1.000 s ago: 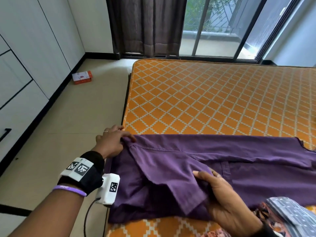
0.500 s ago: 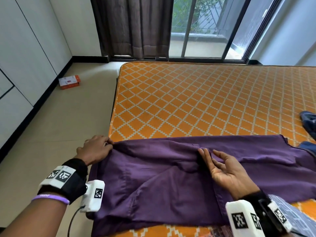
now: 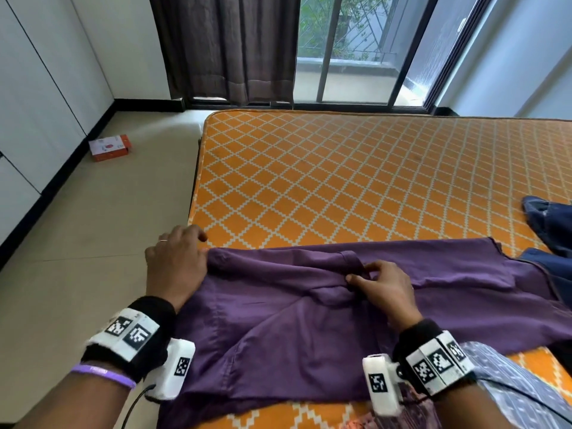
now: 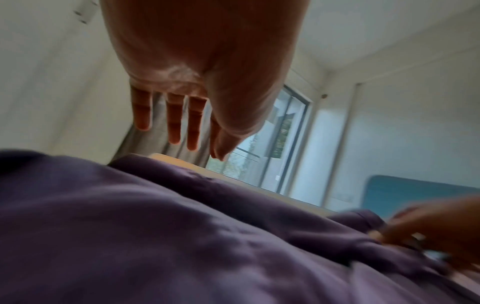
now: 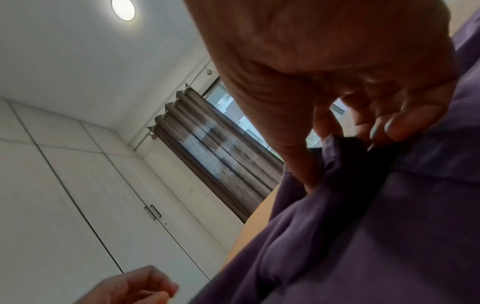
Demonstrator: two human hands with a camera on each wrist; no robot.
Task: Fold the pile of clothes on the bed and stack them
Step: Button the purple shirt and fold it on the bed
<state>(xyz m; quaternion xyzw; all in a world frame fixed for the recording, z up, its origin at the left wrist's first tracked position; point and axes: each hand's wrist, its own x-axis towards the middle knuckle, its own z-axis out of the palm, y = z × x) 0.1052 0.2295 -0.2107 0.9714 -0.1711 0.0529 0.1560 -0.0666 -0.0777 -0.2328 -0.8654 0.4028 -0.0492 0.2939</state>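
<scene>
Your large purple cloth garment (image 3: 278,329) lies spread across the near edge of the orange mattress with its white lattice pattern (image 3: 356,181), filling the head view from about 7 o'clock to 3 o'clock. Your left hand (image 3: 176,264) sits at the garment's far-left corner, at roughly 9 o'clock of the cloth; from the head view its back hides what the fingers do, but the left wrist view shows that hand (image 4: 202,67) with fingers straight and spread, hanging above the purple cloth (image 4: 182,236) and gripping nothing. Your right hand (image 3: 382,289) rests near the middle of the garment's far edge, at about 12 o'clock of the cloth. The head view shows only bent knuckles there, while the right wrist view shows your right hand (image 5: 337,72) pinching a bunched fold of the purple fabric (image 5: 363,226) between thumb and fingertips. Blue denim clothing (image 3: 548,230) lies on the mattress at 3 o'clock, just beside the garment's right end, seen only by the head camera. A grey patterned cloth (image 3: 507,394) shows at 5 o'clock under your right wrist. On the floor at 10 o'clock sits a small orange and white box (image 3: 110,147). Only the right wrist view shows the round ceiling light (image 5: 123,9).
</scene>
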